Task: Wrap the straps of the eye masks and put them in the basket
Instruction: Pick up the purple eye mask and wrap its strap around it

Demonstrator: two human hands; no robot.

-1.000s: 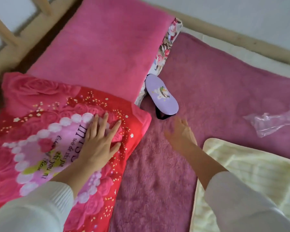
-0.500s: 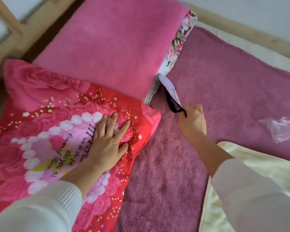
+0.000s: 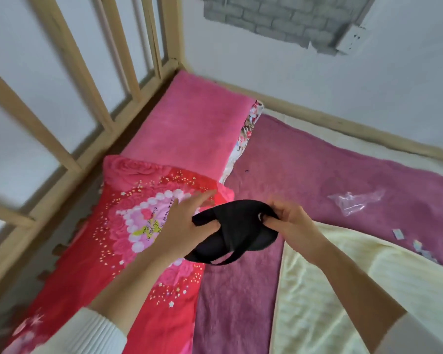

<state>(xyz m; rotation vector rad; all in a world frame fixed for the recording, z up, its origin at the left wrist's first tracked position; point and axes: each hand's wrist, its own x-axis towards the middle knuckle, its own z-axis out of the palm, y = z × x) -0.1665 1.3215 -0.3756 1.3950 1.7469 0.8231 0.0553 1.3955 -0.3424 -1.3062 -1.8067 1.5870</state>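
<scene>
A purple-pink fleece blanket covers the bed, with a red rose-printed pillow at the left and a pale yellow ribbed towel at the lower right. Both hands hold a black fabric eye mask in the air above the blanket's near edge — its black side faces up, its long axis running left to right. The left hand has its thumb pressed on the mask's left end, its other fingers stretched nearly straight toward the pillow. The right hand has curled fingers pinched on the mask's right end. A black strap loops below the mask. Both forearms reach forward from white sleeves.
</scene>
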